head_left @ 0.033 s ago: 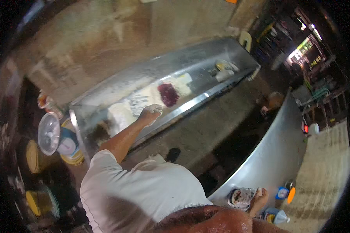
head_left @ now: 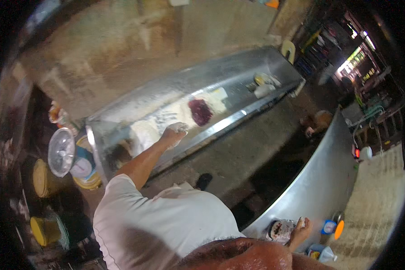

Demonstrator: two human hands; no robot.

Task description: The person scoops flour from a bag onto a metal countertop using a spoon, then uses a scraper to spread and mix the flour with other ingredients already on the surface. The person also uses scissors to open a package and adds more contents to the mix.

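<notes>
My left hand (head_left: 174, 134), coated in white powder, reaches over the near edge of a long metal trough (head_left: 238, 118). Its fingers are bunched together; whatever they hold, if anything, is hidden. Under and beyond it, white flour-like powder (head_left: 144, 135) is spread along the trough floor, and a dark red patch (head_left: 200, 112) lies on it just right of the hand. At the lower right, my right hand (head_left: 301, 232) is above a metal table (head_left: 297, 198), palm up, fingers curled but apart, with white on the fingertips. Beside it sits a container with dark contents (head_left: 281, 231).
A crumpled plastic bag (head_left: 264, 85) lies at the trough's far right end. Left of the trough stand a clear plastic basin (head_left: 61, 152) and yellow-rimmed buckets (head_left: 86, 173). A blue tub (head_left: 329, 226), an orange disc (head_left: 339, 229) and a plastic jug (head_left: 323, 253) are near my right hand.
The whole view has shifted a little, so the trough and table sit slightly lower and farther right. Both hands keep nearly the same place and pose.
</notes>
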